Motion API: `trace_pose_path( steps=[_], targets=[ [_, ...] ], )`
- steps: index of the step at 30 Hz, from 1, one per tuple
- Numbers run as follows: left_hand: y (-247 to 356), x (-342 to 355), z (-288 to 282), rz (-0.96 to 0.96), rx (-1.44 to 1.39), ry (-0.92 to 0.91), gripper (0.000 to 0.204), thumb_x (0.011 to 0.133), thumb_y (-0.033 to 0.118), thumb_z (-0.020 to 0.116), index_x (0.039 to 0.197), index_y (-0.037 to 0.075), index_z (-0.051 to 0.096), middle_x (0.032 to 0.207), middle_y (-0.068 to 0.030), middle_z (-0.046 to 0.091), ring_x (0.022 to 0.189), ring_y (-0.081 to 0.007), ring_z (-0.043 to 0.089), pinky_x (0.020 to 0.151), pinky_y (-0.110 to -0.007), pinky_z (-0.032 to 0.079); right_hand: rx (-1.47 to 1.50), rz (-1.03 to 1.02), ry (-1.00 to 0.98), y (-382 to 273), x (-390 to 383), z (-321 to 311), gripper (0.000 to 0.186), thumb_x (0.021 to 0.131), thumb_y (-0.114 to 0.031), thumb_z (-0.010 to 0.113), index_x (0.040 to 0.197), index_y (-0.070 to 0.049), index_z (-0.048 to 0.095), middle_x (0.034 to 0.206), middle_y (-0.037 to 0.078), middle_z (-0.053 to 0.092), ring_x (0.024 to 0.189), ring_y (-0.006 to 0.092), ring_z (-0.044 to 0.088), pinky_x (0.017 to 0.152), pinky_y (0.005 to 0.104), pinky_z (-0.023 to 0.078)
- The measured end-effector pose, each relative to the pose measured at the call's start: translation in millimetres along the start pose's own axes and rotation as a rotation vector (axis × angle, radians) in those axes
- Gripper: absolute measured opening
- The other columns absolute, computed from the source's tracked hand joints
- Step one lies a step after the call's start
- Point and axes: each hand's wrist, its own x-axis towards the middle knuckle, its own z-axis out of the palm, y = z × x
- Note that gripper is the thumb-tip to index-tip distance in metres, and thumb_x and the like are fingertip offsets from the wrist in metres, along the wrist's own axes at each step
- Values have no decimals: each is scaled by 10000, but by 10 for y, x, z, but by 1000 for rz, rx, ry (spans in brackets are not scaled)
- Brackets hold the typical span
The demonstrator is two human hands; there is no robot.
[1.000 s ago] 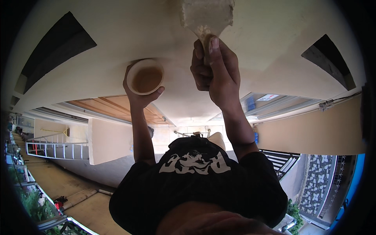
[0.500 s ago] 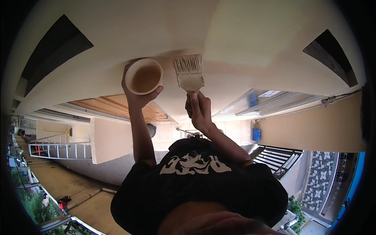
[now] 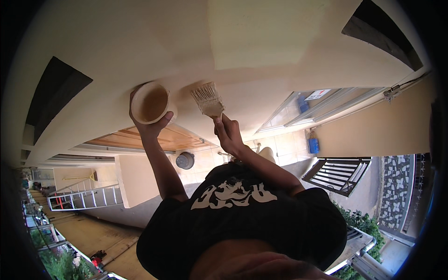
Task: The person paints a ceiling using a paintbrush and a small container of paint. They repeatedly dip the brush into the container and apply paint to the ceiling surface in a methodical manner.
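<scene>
My left hand (image 3: 156, 123) grips a pale round pot (image 3: 137, 103) with brown liquid (image 3: 154, 102) inside, held up against the pale painted surface (image 3: 252, 42). Just to its right, my right hand (image 3: 227, 133) is closed on the handle of a wide paintbrush (image 3: 207, 100). The brush's bristles are coated in beige and point up toward that surface, near a faint darker patch; whether they touch it cannot be told. Higher on the surface, a lighter yellowish area borders beige-toned paint.
Dark openings (image 3: 53, 100) sit at both sides. Around my body are a wooden door (image 3: 144, 137), glazed windows (image 3: 336, 107), a grey bucket (image 3: 185, 159), a blue container (image 3: 313, 144), an aluminium ladder (image 3: 86, 199), a slatted railing (image 3: 336, 175) and plants (image 3: 361, 221).
The brush in my right hand has come down from the top of the view to beside the pot. The whole view has turned slightly, and the pot now sits farther left and lower.
</scene>
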Motion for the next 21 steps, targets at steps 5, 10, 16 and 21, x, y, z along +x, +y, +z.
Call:
trace_pose_path(
  steps=[5, 10, 16, 21],
  targets=[
    [-19, -15, 16, 1, -43, 14, 925, 552, 262, 982, 1341, 30, 559, 1210, -98, 684, 1076, -246, 693, 961, -383, 566, -36, -84, -24, -283, 280, -129, 505, 1141, -406, 376, 1171, 21, 644, 604, 68, 524, 551, 184, 554, 567, 362, 467],
    [19, 13, -20, 24, 39, -50, 952, 595, 290, 994, 1379, 32, 519, 1216, -124, 681, 1099, -300, 700, 994, -451, 562, 1, 115, -14, 376, -48, -188, 539, 1138, -438, 369, 1195, 20, 647, 614, 62, 505, 571, 167, 526, 583, 365, 457],
    [-7, -31, -29, 10, 90, -40, 963, 612, 294, 991, 1396, 26, 499, 1231, -147, 672, 1120, -334, 699, 1011, -482, 557, -177, -33, -62, -169, -145, -359, 362, 1116, -268, 462, 1211, 54, 598, 644, 176, 589, 583, 361, 600, 605, 428, 478],
    [140, 8, 90, 5, 37, -46, 966, 613, 309, 975, 1402, 28, 494, 1234, -148, 667, 1122, -333, 693, 1009, -470, 552, -329, -126, 78, -764, -41, -658, 260, 1050, -108, 590, 1236, 73, 583, 685, 245, 636, 604, 417, 645, 586, 433, 478]
  ],
)
